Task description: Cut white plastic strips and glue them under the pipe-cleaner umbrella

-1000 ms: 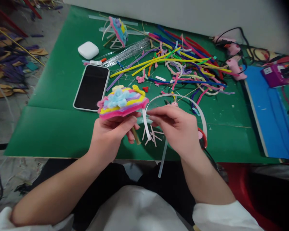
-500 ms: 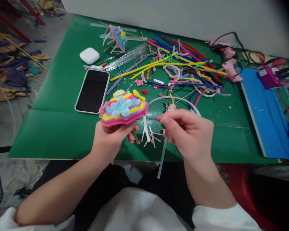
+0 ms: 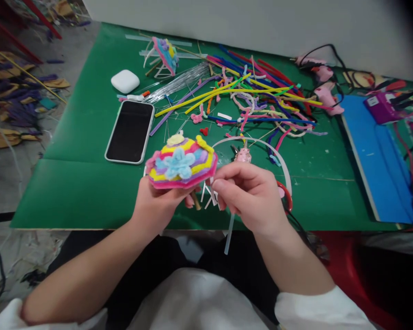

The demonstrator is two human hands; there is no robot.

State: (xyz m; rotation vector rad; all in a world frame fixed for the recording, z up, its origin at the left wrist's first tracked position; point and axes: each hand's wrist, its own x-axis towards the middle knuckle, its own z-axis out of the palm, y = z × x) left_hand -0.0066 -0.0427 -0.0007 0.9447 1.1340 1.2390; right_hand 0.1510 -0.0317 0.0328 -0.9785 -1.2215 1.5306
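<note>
Left fingers (image 3: 175, 195) hold striped canopy (image 3: 182, 166); purple box (image 3: 384, 111) bears blurred label (image 3: 373, 101).

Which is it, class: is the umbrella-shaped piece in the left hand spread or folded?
Spread: the umbrella-shaped piece shows a wide, striped dome above the left hand.

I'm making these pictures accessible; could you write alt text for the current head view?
A person's left hand holds a flower-decorated, striped craft umbrella, while the right hand appears to pinch a white strip at its rim. On the green table are a phone, a tangle of colourful pipe cleaners, and a second small umbrella.
</note>
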